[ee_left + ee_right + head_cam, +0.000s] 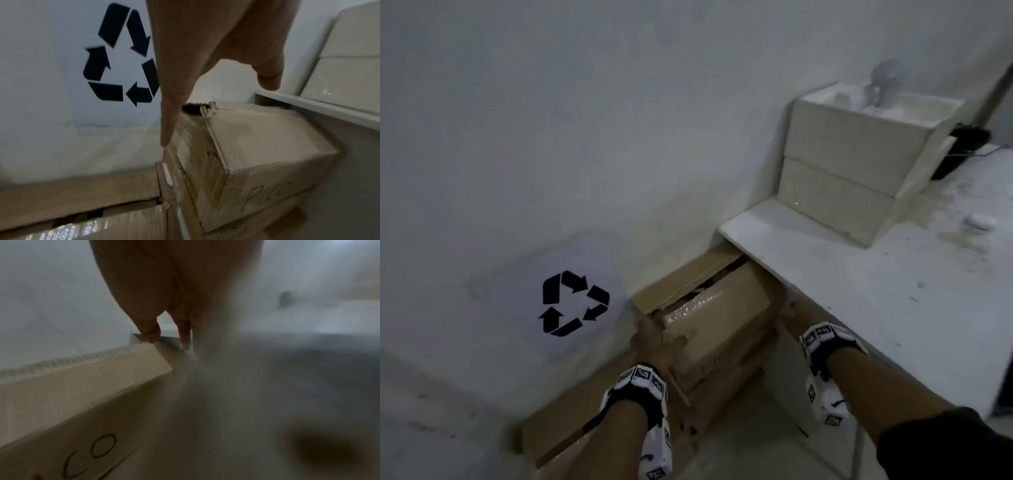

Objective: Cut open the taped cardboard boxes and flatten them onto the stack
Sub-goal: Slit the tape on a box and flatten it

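Sitting on the cardboard stack (571,428), the taped cardboard box (722,318) is pressed between the straight-fingered left hand (650,337) and right hand (796,313); the bench (893,274) is seen just right of the latter.

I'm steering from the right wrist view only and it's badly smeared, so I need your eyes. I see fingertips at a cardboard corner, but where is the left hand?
Observer: The left hand is at the near left corner of the box, fingers straight.
Operator: Is that box on the floor?
Observer: No, it sits on a stack of cardboard, right beside the white table.
Operator: Is its top sealed?
Observer: Only partly. A flap is lifted at the back with a dark gap under it, and shiny tape runs across the top.
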